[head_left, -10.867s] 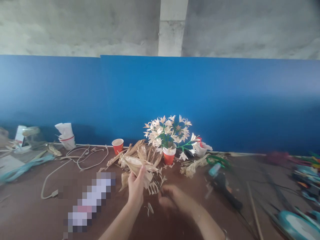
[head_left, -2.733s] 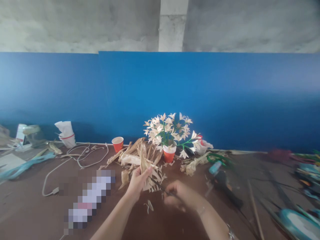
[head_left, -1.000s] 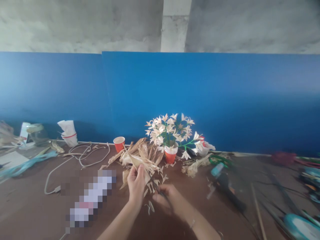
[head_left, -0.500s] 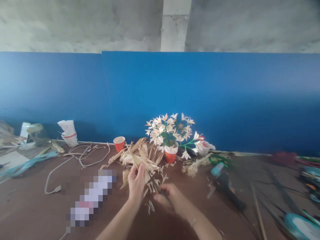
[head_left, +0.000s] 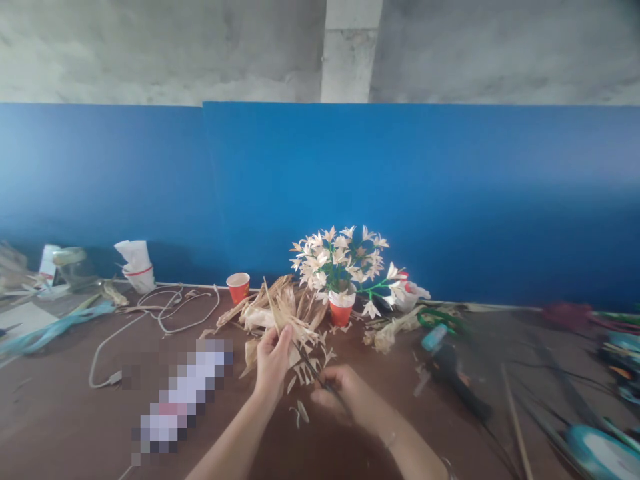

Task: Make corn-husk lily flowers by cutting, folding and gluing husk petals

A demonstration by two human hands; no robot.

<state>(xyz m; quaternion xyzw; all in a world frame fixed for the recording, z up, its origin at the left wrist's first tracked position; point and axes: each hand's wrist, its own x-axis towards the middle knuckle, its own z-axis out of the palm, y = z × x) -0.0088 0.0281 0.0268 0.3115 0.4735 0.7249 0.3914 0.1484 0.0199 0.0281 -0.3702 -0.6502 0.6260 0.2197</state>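
Observation:
My left hand (head_left: 271, 363) is closed around a dried corn husk strip (head_left: 278, 317) and holds it upright over the brown table (head_left: 75, 413). My right hand (head_left: 346, 399) grips dark scissors (head_left: 314, 370) whose blades point up-left at the husk's lower edge. Just behind the hands lies a pile of dried husks (head_left: 277, 308). Small cut husk pieces (head_left: 300, 412) are scattered on the table below my hands.
An orange cup holding white husk flowers on green stems (head_left: 341, 267) stands behind the pile, with an empty orange cup (head_left: 238, 287) to its left. White cables (head_left: 165, 319) trail at left. A glue gun (head_left: 453, 375), sticks and blurred tools lie at right. A blue wall panel backs the table.
The husk strip in my left hand has tilted more upright. My right hand with the scissors has shifted slightly right and down. Everything else on the table has stayed put.

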